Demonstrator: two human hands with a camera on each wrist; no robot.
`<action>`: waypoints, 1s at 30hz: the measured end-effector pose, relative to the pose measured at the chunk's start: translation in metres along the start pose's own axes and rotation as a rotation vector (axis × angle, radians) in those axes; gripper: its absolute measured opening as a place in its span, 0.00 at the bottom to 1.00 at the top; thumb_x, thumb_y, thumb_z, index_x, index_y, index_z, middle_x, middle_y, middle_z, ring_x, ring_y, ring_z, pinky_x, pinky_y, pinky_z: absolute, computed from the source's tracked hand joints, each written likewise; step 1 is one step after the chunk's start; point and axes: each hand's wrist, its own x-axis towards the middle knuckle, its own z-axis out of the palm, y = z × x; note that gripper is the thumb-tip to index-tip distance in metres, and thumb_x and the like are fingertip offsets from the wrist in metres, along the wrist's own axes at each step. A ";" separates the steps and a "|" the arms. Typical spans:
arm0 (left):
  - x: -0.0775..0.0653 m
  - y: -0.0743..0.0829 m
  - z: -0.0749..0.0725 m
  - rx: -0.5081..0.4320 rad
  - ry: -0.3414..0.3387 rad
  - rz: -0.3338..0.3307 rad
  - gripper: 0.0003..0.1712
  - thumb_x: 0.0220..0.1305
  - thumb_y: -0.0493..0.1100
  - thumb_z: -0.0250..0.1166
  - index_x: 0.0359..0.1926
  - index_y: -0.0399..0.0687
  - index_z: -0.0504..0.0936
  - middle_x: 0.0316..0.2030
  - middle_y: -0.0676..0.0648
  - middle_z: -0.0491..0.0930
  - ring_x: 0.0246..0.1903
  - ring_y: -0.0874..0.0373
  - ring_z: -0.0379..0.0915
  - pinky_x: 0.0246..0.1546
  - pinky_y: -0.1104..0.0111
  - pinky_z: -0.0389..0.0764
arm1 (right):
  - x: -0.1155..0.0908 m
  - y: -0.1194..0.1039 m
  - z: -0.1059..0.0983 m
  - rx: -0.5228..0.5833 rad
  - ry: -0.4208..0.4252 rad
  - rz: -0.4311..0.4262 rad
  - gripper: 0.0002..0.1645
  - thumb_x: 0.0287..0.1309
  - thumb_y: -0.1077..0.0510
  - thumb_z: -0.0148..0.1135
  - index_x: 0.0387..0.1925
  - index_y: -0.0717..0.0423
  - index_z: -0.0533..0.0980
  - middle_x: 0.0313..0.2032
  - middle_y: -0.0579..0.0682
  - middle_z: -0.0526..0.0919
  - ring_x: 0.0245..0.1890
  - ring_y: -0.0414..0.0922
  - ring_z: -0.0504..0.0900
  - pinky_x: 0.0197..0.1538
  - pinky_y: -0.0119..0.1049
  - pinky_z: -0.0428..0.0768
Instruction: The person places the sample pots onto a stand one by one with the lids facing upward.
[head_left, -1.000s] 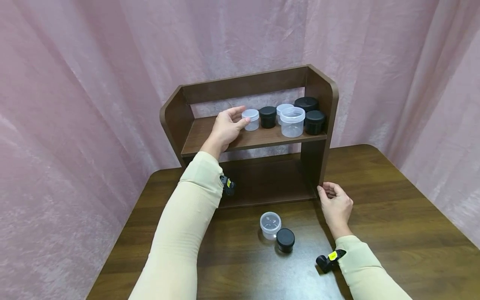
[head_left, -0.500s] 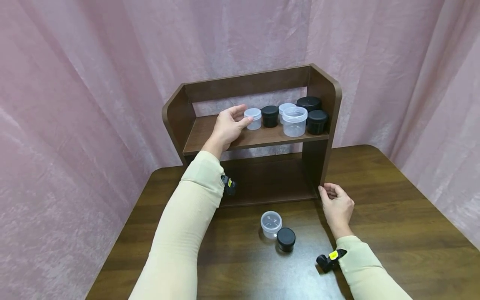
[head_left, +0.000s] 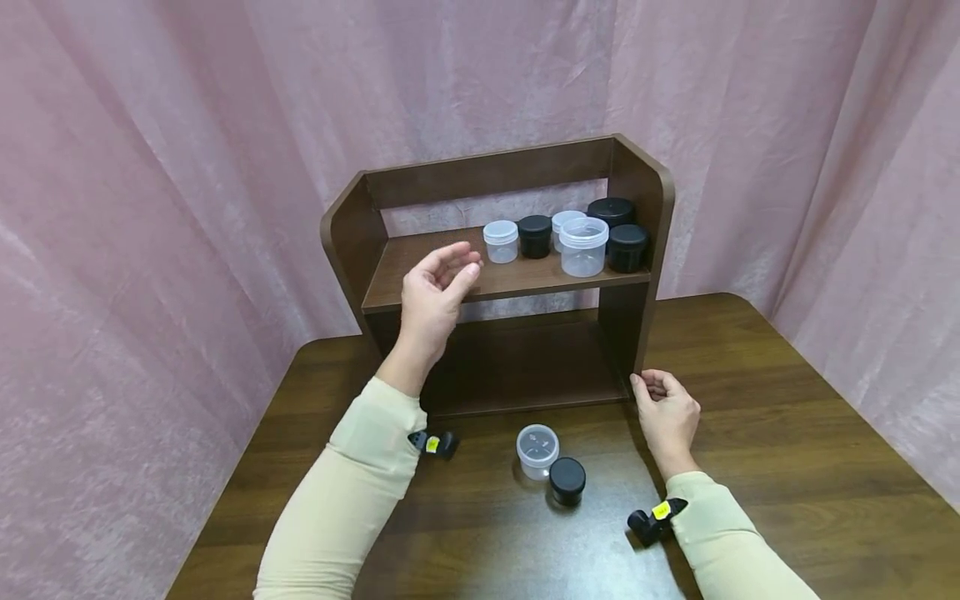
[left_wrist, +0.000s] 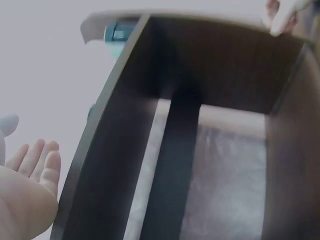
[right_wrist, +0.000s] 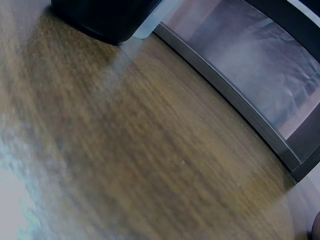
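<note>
My left hand is in front of the upper board of a brown wooden shelf unit, fingers loosely bent and holding nothing. Just beyond its fingertips a small clear jar with a whitish lid stands upright on that board, apart from the hand. To its right is a small black jar. My right hand is at the lower front corner of the unit's right side panel, holding its edge with thumb and curled fingers; in the right wrist view it is almost wholly out of frame.
Farther right on the upper board stand a larger clear jar, another clear one behind it, and black jars. A clear lidded jar and a black jar stand close together on the table. A pink curtain hangs behind.
The left hand has let go of the small clear jar and drawn back, down and left. The jar stays on the upper board. My right hand keeps its place at the side panel.
</note>
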 end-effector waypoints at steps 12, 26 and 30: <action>-0.094 -0.055 0.006 0.361 -0.489 -0.042 0.19 0.60 0.40 0.69 0.52 0.44 0.80 0.46 0.49 0.82 0.44 0.56 0.79 0.47 0.63 0.80 | 0.007 0.005 -0.004 -0.007 0.006 0.011 0.10 0.54 0.53 0.70 0.31 0.56 0.83 0.28 0.51 0.86 0.24 0.21 0.74 0.30 0.14 0.69; -0.125 -0.111 0.002 0.343 -0.545 -0.217 0.24 0.57 0.39 0.71 0.55 0.42 0.78 0.52 0.45 0.79 0.52 0.46 0.75 0.55 0.56 0.75 | 0.007 0.005 -0.009 -0.034 -0.005 0.026 0.11 0.54 0.51 0.70 0.32 0.55 0.83 0.28 0.47 0.86 0.24 0.18 0.71 0.30 0.14 0.69; -0.128 -0.115 0.002 0.362 -0.575 -0.241 0.27 0.56 0.41 0.73 0.56 0.45 0.77 0.52 0.48 0.78 0.53 0.49 0.74 0.56 0.57 0.74 | 0.007 0.005 -0.008 -0.027 -0.005 0.026 0.10 0.54 0.51 0.70 0.32 0.55 0.83 0.28 0.47 0.86 0.24 0.19 0.72 0.30 0.14 0.69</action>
